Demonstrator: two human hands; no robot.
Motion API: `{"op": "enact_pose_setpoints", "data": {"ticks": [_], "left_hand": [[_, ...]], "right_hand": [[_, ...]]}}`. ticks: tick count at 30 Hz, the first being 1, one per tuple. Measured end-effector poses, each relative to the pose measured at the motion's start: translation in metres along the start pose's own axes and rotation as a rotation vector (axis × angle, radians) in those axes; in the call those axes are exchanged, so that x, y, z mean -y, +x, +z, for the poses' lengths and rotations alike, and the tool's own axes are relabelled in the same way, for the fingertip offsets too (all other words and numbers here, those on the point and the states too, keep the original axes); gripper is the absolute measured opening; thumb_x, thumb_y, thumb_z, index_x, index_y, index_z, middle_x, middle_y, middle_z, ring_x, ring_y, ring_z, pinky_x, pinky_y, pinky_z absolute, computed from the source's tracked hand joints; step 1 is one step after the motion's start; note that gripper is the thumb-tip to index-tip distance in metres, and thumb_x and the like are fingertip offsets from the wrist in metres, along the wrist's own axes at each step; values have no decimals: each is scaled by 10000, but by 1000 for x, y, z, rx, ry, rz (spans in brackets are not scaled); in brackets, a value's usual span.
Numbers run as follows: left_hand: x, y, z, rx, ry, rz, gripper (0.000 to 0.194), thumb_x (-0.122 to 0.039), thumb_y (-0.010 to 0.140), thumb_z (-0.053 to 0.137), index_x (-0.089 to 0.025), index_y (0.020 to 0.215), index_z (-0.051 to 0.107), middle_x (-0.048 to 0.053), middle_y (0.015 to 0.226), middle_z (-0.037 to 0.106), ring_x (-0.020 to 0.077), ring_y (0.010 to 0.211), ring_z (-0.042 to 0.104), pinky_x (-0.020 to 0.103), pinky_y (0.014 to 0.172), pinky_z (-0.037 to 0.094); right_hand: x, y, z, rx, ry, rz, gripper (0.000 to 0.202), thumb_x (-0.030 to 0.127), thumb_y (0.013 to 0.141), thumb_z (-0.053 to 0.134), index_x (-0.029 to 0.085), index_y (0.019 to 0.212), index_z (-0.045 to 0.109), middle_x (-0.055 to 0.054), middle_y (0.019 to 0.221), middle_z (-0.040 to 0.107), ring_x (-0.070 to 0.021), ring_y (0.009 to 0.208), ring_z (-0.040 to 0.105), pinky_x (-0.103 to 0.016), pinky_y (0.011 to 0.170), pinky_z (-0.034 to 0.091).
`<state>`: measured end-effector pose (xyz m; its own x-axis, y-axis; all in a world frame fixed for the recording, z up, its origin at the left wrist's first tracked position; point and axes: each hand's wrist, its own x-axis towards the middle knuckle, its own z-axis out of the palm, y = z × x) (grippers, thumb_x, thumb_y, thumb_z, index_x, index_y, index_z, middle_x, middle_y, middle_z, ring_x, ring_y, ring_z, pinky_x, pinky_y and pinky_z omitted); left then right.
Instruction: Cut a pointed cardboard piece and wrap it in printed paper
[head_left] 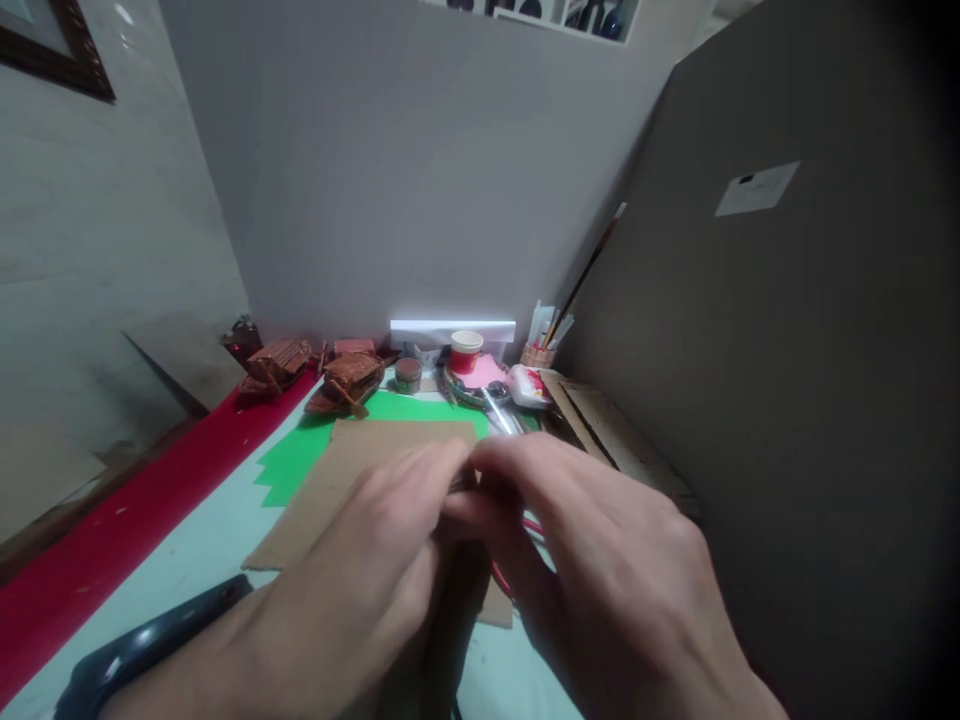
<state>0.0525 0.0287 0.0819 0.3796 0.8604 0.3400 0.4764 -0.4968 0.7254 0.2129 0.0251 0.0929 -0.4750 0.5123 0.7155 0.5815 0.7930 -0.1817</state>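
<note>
My left hand (382, 540) and my right hand (600, 550) meet over the middle of the table, fingertips pinched close together. Between them is a brown piece that looks like cardboard (457, 625), running down toward me; my fingers hide most of its upper end. A flat cardboard sheet (330, 500) lies beneath and beyond my hands, partly over a bright green sheet (289, 465) with a stepped left edge. Red loops, perhaps scissors handles (501, 580), show in part beside my right fingers. A dark glossy elongated object (157, 635) is beside my left forearm.
Two brown, textured model-like pieces (277, 365) (349, 380) stand at the back left. Behind are a small jar (408, 375), a red-and-white cup (466, 352) and a holder with brushes (538, 355). Cardboard pieces (615, 430) lean along the dark panel (810, 350) at right.
</note>
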Motion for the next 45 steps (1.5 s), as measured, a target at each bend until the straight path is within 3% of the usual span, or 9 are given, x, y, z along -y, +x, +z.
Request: {"op": "enact_pose_setpoints", "data": {"ticks": [2, 5, 9, 17, 25, 29, 34, 41, 45], "left_hand": [[1, 0, 1, -5, 12, 18, 180, -115, 908, 379, -244, 885, 504, 16, 918, 655, 198, 869, 609, 315, 809, 491], [-1, -2, 0, -30, 4, 43, 205, -104, 901, 382, -253, 788, 466, -6, 820, 652, 178, 757, 610, 286, 701, 503], [-4, -2, -5, -1, -20, 87, 238, -54, 881, 374, -235, 870, 528, 4, 925, 692, 162, 858, 647, 236, 783, 515], [8, 1, -8, 84, -49, 106, 259, -17, 886, 393, -233, 875, 536, -28, 944, 668, 153, 901, 617, 221, 882, 463], [3, 3, -11, 122, -122, 38, 211, -137, 954, 460, -265, 1051, 598, -30, 1115, 680, 166, 1036, 605, 247, 985, 421], [-1, 0, -15, 99, -72, -26, 122, -219, 942, 495, -254, 833, 535, -52, 833, 652, 164, 807, 609, 248, 784, 472], [-5, -2, -19, 18, 44, 12, 163, -220, 907, 492, -244, 756, 550, -33, 757, 617, 186, 771, 596, 283, 732, 455], [-11, -1, -27, 2, -98, -6, 181, -201, 930, 522, -238, 757, 560, -64, 743, 621, 130, 700, 587, 252, 667, 442], [-10, -3, -29, -55, -239, -41, 194, -179, 951, 535, -245, 772, 571, -95, 753, 605, 92, 717, 580, 206, 701, 434]], "right_hand": [[1, -2, 6, 31, -15, 1, 193, 69, 947, 496, 175, 805, 571, -14, 782, 572, -154, 721, 535, -285, 628, 401], [0, -3, 10, -165, 50, -48, 300, 66, 949, 373, 191, 702, 488, -24, 715, 510, -160, 658, 468, -309, 559, 331], [-10, 3, 3, 63, 279, -13, 218, -42, 856, 514, 160, 774, 514, 15, 757, 504, -107, 712, 474, -233, 636, 379], [-21, 8, 16, 10, 370, -20, 233, -68, 716, 534, 152, 793, 543, 35, 740, 466, -102, 661, 388, -239, 595, 329], [-26, 10, -6, 78, 324, 35, 115, 119, 993, 518, 138, 926, 610, 39, 745, 557, -64, 621, 492, -182, 593, 386], [-23, 9, -12, -20, 141, 29, 48, 96, 965, 547, 131, 940, 567, 48, 727, 526, -65, 576, 446, -205, 551, 358], [-19, 10, -13, 105, 184, 1, 171, 154, 975, 532, 152, 806, 554, 28, 727, 501, -91, 612, 424, -247, 564, 337], [-14, 6, -10, 286, 293, 129, 185, 283, 881, 699, 196, 925, 542, 18, 889, 561, -139, 783, 520, -265, 671, 396], [-13, 6, 0, 288, 303, 112, 121, 219, 980, 524, 183, 865, 537, 8, 816, 559, -143, 729, 511, -269, 629, 394]]}}
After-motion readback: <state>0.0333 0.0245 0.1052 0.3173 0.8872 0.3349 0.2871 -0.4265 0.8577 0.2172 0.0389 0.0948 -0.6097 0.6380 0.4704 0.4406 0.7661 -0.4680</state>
